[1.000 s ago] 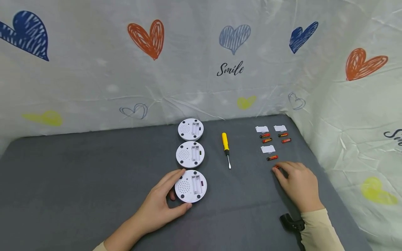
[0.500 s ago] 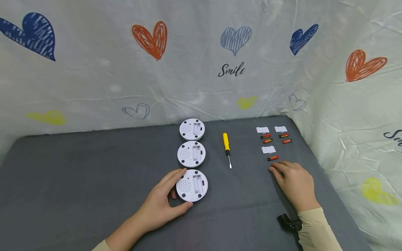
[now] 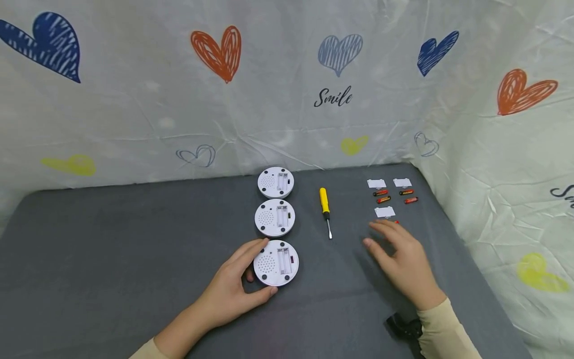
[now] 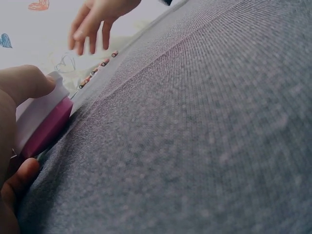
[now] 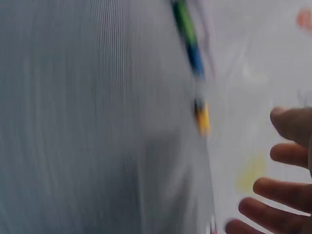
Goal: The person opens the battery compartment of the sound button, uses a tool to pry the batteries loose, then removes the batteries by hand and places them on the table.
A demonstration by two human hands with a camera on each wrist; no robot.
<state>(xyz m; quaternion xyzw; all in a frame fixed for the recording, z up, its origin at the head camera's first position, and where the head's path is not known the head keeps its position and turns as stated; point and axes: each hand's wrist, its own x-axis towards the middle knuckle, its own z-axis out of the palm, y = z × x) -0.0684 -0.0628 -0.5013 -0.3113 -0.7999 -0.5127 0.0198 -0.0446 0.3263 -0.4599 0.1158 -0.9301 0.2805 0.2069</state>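
Three round white devices lie in a column, battery compartments uncovered and upward. My left hand (image 3: 233,286) holds the nearest device (image 3: 275,263) at its left side, thumb at the front edge and fingers at the back. In the left wrist view this device (image 4: 51,119) has a pink lower half. The middle device (image 3: 275,218) and far device (image 3: 275,182) stand behind it. My right hand (image 3: 401,264) is raised over the table with fingers spread, and I see nothing in it. Behind it lie several red-and-black batteries (image 3: 383,199); one is mostly hidden by the hand.
A yellow-handled screwdriver (image 3: 324,202) lies between the devices and the batteries. Three white battery covers, one at the front (image 3: 384,212), lie among the batteries. A grey cloth covers the table (image 3: 134,249); a heart-printed curtain (image 3: 269,99) hangs behind. The right wrist view is blurred.
My right hand has lifted from the table beside the batteries, moved left, and its fingers have spread. The left hand keeps its hold on the nearest device. The head view has shifted slightly.
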